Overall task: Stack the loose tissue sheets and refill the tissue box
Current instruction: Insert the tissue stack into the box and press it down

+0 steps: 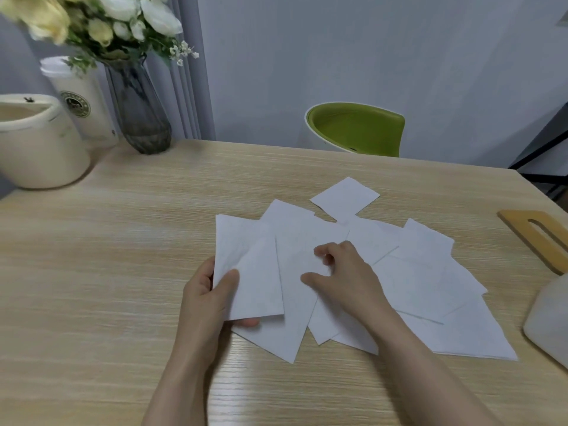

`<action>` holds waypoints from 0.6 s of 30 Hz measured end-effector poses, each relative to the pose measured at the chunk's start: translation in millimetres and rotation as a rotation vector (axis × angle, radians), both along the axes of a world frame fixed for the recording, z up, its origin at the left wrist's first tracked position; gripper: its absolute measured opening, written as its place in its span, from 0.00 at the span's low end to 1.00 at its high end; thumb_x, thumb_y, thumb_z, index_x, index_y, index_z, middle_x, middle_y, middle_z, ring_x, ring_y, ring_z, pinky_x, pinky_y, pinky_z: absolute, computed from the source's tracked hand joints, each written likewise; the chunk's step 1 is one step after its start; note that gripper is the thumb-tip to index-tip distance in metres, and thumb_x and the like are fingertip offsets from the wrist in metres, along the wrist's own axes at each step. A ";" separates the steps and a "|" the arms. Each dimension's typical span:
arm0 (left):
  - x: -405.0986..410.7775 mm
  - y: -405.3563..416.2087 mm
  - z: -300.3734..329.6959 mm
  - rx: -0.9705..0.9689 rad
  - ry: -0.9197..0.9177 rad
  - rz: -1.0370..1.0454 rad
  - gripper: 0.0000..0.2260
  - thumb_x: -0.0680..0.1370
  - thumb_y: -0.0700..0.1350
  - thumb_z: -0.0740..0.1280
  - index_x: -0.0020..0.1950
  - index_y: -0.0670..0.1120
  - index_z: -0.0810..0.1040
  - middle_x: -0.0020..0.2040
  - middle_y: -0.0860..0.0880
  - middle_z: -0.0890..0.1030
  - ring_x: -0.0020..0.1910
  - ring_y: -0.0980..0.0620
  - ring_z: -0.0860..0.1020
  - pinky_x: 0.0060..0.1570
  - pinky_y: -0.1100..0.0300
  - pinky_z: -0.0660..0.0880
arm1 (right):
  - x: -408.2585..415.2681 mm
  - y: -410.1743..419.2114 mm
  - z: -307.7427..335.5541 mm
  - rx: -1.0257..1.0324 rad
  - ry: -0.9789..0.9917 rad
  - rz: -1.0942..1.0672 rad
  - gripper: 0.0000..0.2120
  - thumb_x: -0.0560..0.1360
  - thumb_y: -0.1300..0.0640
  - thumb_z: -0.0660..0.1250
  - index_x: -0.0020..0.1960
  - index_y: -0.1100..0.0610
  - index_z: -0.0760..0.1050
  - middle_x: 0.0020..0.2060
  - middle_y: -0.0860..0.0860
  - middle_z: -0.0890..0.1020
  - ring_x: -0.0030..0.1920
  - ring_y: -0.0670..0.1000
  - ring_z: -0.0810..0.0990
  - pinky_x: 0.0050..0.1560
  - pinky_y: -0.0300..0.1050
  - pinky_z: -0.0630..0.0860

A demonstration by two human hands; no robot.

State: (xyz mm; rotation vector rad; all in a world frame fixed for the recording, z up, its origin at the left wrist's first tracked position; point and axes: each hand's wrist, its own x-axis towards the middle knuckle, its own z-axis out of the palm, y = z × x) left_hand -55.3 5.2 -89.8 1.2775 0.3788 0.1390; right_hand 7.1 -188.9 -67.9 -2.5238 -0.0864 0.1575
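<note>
- Left hand point(209, 290) pinches a small stack of tissues point(255, 278).
- Right hand point(341, 272) rests curled on the loose sheets point(430, 272), gripping nothing.
- Risk: thin sheets may slide, crumple or misalign.

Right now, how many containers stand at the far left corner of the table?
3: a cream pot nearest the left edge, a white paper cup behind it, and a dark glass vase with flowers to their right. Others may be outside the frame.

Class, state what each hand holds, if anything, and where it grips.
Left hand holds a tissue sheet by its lower left edge. Right hand holds nothing.
</note>
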 end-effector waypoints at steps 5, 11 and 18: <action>0.3 -1.2 1.3 -0.003 0.003 0.003 0.09 0.79 0.35 0.63 0.55 0.45 0.79 0.47 0.43 0.82 0.37 0.48 0.82 0.27 0.52 0.79 | -2.3 0.1 -0.6 0.059 -0.007 -0.007 0.10 0.70 0.49 0.70 0.50 0.47 0.75 0.43 0.44 0.75 0.44 0.45 0.74 0.45 0.42 0.70; -1.4 -1.2 3.1 -0.011 -0.002 -0.004 0.09 0.79 0.35 0.63 0.56 0.44 0.79 0.47 0.44 0.83 0.38 0.46 0.82 0.26 0.53 0.78 | -8.0 -7.6 0.7 0.164 -0.031 -0.048 0.03 0.73 0.54 0.66 0.41 0.49 0.77 0.34 0.45 0.78 0.39 0.47 0.75 0.39 0.43 0.69; -5.8 -11.0 9.7 -0.048 -0.014 -0.042 0.10 0.79 0.35 0.63 0.55 0.46 0.80 0.46 0.44 0.84 0.38 0.43 0.83 0.26 0.51 0.78 | -11.1 -50.5 11.6 0.232 -0.011 -0.040 0.07 0.76 0.58 0.65 0.40 0.50 0.77 0.30 0.45 0.77 0.32 0.43 0.72 0.38 0.42 0.67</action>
